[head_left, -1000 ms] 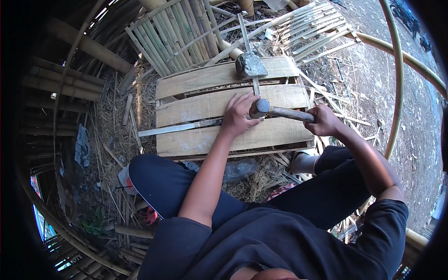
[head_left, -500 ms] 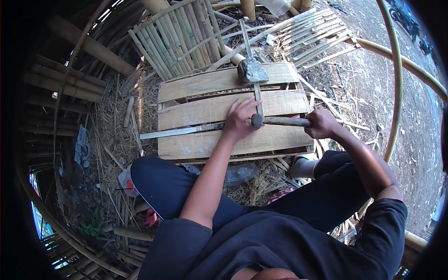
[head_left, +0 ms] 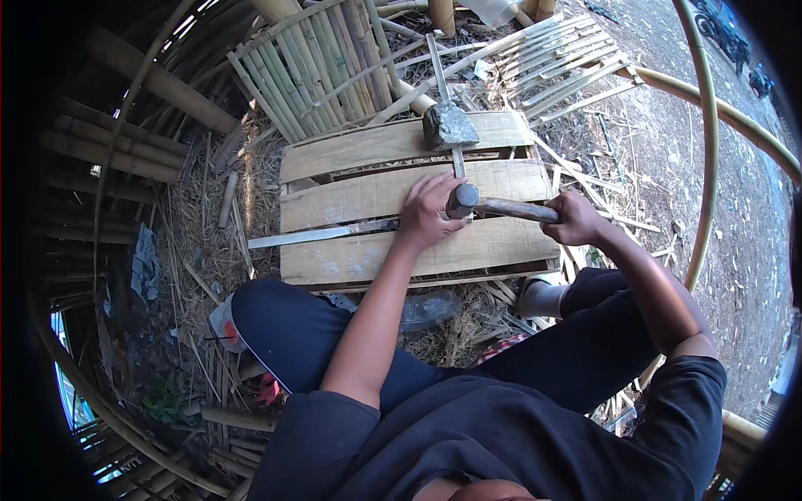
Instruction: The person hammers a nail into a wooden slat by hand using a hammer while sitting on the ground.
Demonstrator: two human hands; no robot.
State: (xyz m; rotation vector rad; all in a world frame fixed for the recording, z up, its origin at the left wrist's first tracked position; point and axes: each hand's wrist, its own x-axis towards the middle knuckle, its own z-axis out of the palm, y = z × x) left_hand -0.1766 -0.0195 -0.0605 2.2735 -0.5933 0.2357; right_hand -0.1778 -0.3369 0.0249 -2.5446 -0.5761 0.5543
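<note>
My right hand (head_left: pixel 576 219) is wrapped around the wooden handle of a hammer (head_left: pixel 518 209). The hammer's dark metal head is in the air over the fingers of my left hand (head_left: pixel 428 215). That hand rests on the slatted wooden bench top (head_left: pixel 351 199), fingertips at a narrow flat strip (head_left: pixel 458 163) and thumb curled in close. What the left fingers pinch is hidden under the hammer head. A rough grey stone (head_left: pixel 451 125) sits on the strip, which runs on past the far edge of the bench.
A long thin blade-like strip (head_left: pixel 322 235) lies across the bench at left. Beyond stand a bamboo slat panel (head_left: pixel 326 75) and another slatted piece (head_left: pixel 560 63). Bamboo poles (head_left: pixel 706 150) curve along the right. Straw and offcuts litter the ground around a clear plastic bottle (head_left: pixel 430 309).
The hammer head has come up off the spot by my left fingers and looks larger, its handle now tilted. My left hand and the stone have hardly moved.
</note>
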